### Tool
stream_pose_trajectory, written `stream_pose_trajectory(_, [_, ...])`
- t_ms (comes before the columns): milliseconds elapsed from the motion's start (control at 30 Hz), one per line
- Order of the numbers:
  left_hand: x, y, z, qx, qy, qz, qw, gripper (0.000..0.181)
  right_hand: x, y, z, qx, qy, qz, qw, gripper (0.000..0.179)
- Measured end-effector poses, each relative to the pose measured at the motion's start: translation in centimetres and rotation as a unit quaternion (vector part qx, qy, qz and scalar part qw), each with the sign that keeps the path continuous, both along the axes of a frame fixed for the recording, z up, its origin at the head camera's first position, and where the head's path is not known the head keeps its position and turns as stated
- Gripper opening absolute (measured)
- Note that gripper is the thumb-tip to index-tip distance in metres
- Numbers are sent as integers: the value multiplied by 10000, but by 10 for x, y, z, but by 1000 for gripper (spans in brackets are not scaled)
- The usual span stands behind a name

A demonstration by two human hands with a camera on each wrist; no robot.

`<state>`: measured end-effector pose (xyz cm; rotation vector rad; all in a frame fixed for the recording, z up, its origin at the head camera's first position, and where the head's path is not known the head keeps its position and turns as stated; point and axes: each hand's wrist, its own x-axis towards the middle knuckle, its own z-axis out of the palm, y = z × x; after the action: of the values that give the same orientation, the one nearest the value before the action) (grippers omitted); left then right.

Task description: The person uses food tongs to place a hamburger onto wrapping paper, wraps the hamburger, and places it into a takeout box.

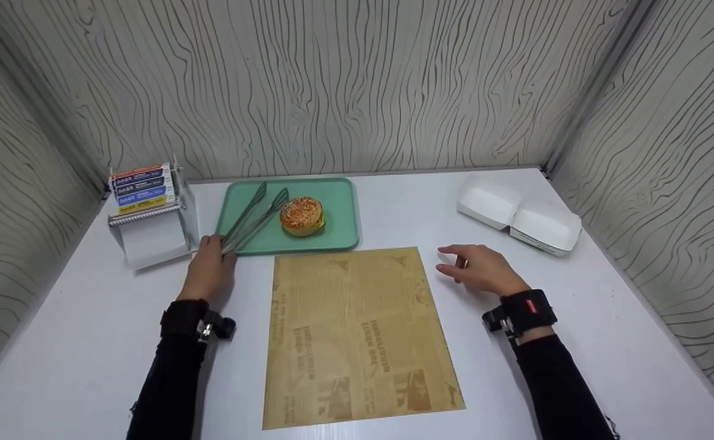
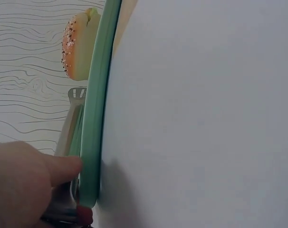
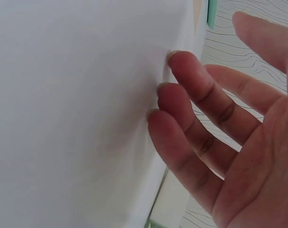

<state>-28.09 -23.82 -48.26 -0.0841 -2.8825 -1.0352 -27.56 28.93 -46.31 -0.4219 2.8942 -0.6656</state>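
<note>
Metal tongs (image 1: 250, 225) lie across the left part of a green tray (image 1: 341, 214), their slotted ends resting near a sesame-bun burger (image 1: 301, 215). My left hand (image 1: 205, 272) grips the handle end of the tongs at the tray's near left corner. In the left wrist view the thumb (image 2: 63, 169) presses on the tongs' handle beside the tray rim; the fingers behind are mostly hidden. My right hand (image 1: 485, 269) holds nothing, its fingers loosely bent just above the white table, right of a brown printed paper sheet (image 1: 357, 342).
An unfolded white burger box (image 1: 543, 226) stands at the back right. At the back left is a metal rack (image 1: 187, 211) with several coloured boxes (image 1: 143, 189) and a white sheet. Patterned walls (image 1: 357, 85) enclose the table on three sides.
</note>
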Motion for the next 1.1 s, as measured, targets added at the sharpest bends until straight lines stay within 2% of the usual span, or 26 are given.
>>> stream_pose_trajectory(500, [-4,-1,-1,-309,292,177,9989,42,0,0,-1,34,-74,-60,9999,54])
stream_pose_trajectory(633, [-5,0,5,-228,566,365,9975,36,0,-1,1,-19,-32,7,10000,55])
stream_pose_trajectory(733, [-5,10,15,-45,799,319,9963,34,1,-6,5,-249,1,72,9997,57])
stream_pose_trajectory(833, [0,34,28,397,865,8,9955,35,6,-18,13,-683,94,209,9974,59])
stream_pose_trajectory(933, [11,69,37,965,780,-508,9910,33,12,-36,22,-1379,76,455,9894,67])
stream_pose_trajectory(1000, [21,94,40,1352,681,-965,9837,30,17,-49,26,-2114,-155,633,9752,76])
stream_pose_trajectory(1100, [39,129,39,1687,558,-1739,9686,25,23,-68,29,-3263,-723,837,9388,90])
